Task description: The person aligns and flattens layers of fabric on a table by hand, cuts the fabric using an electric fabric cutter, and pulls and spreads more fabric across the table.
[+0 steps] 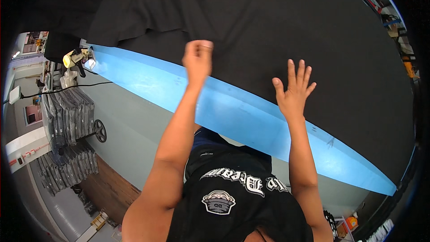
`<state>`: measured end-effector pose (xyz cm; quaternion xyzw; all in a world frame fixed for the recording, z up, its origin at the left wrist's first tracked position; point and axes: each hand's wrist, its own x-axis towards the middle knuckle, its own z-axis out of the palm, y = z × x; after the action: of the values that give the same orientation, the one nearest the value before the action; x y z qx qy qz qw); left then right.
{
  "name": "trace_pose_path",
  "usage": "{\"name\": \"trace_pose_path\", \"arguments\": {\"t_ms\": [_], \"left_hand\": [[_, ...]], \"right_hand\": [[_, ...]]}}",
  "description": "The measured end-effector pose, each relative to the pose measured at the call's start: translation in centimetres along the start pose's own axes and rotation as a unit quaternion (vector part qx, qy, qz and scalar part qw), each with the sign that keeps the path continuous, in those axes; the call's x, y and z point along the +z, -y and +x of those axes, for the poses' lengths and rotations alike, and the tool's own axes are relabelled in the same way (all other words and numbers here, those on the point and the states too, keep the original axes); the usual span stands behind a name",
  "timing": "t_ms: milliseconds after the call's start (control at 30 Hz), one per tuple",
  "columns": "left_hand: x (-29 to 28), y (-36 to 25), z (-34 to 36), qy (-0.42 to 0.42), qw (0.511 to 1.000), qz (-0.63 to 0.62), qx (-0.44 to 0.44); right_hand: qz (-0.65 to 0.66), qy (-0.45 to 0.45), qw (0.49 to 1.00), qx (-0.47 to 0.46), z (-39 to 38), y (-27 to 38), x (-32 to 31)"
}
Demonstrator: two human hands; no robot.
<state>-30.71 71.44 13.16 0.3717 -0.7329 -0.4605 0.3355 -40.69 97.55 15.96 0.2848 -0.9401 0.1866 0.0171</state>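
Black fabric (pixel 268 22) covers the blue-topped table (pixel 242 112), leaving a strip of blue along the near side. My left hand (pixel 198 62) is over the fabric's near edge, its fingers curled closed and slightly blurred. Whatever may be between those fingers is hidden. Farther right, my right hand (pixel 295 92) is spread flat on the fabric, fingers apart and holding nothing. Beyond my left hand, the wavy edge of an upper fabric layer (pixel 165 29) lies over a smoother one, with folds running away from it.
At the table's left end is a yellow and silver machine (pixel 76 58), with a black cable (pixel 67 88) running near it. Bagged dark garments (pixel 69 114) hang at the left, beside a black handwheel (pixel 100 131) and a fan (pixel 58 150). Shelved items (pixel 389 22) line the far right.
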Motion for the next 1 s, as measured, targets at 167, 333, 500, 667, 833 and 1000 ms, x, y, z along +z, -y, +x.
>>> {"name": "trace_pose_path", "arguments": {"t_ms": [167, 333, 500, 667, 833, 1000], "left_hand": [[-10.3, 6.0, 11.8, -0.094, 0.931, -0.202, -0.289], [-10.0, 6.4, 15.6, 0.020, 0.889, -0.305, -0.342], [-14.1, 7.2, 16.0, -0.012, 0.881, -0.407, -0.243], [-27.9, 10.3, 21.8, -0.028, 0.828, -0.527, -0.191], [-32.2, 17.8, 25.7, -0.081, 0.810, -0.537, -0.221], [-27.5, 13.7, 19.8, -0.017, 0.926, -0.262, -0.270]], "right_hand": [[-0.145, 0.049, 0.988, 0.022, 0.5, 2.9, 6.8], [-0.126, 0.085, 0.985, 0.081, 1.0, 3.5, 4.9], [-0.115, -0.004, 0.975, 0.188, 1.6, 4.0, 7.0], [-0.166, -0.004, 0.967, 0.195, 0.9, 2.9, 7.4], [-0.158, -0.005, 0.970, 0.184, 1.5, 3.2, 7.5], [-0.161, 0.017, 0.966, 0.200, 1.1, 3.1, 6.4]]}}
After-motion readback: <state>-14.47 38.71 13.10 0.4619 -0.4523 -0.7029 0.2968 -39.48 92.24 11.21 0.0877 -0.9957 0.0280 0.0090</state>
